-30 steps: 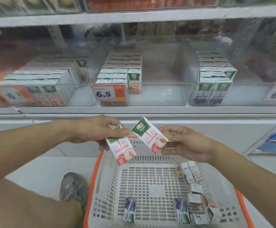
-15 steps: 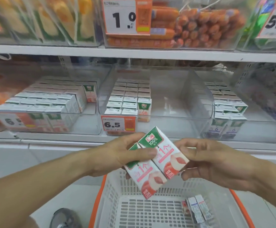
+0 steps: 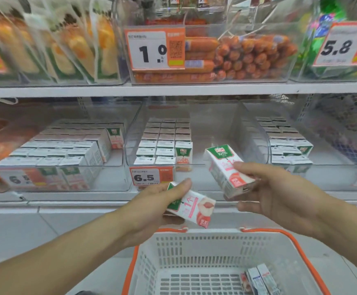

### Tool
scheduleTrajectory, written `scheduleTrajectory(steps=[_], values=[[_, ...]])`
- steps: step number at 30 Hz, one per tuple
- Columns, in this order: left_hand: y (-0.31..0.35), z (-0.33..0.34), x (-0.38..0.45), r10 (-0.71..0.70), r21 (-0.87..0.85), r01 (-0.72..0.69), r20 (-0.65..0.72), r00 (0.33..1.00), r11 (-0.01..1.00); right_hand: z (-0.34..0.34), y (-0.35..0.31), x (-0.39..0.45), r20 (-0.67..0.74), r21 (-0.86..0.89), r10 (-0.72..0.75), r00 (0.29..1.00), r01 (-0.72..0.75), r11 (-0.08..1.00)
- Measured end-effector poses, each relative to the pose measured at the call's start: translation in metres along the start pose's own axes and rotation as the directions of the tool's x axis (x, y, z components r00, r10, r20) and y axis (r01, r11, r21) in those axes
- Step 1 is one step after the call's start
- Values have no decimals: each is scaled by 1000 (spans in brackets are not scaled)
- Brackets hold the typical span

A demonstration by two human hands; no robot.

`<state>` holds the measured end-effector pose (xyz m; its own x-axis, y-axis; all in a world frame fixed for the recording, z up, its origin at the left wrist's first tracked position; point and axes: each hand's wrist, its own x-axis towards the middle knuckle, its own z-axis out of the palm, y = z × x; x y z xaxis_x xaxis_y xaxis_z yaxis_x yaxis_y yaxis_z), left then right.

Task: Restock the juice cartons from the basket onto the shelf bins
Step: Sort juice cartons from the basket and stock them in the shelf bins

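Note:
My left hand grips a white and pink juice carton with a green top, tilted, just above the basket's far rim. My right hand holds a matching carton, raised in front of the middle clear shelf bin. That bin holds rows of the same cartons on its left side; its right side is bare. The white basket with an orange rim sits below, with a few cartons lying in its right corner.
A left bin and a right bin on the same shelf hold more cartons. Orange price tags hang on the bin fronts. The shelf above carries sausages and packaged snacks.
Both hands rose from the basket toward the shelf and moved apart. The right hand's carton now sits higher, in front of the middle bin. The view tilted upward.

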<state>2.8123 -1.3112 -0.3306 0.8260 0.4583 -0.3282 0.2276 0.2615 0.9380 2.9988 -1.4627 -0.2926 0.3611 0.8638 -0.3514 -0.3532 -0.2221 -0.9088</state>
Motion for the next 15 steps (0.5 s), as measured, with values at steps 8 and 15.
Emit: scheduleTrajectory(steps=[8, 15], values=[[13, 21, 13, -125, -180, 115, -46, 991, 977, 1, 27, -3, -17, -3, -126, 992, 126, 992], [15, 21, 17, -230, -268, 240, 68, 971, 933, -8, 36, 2, 46, -94, -179, 983, 183, 979]])
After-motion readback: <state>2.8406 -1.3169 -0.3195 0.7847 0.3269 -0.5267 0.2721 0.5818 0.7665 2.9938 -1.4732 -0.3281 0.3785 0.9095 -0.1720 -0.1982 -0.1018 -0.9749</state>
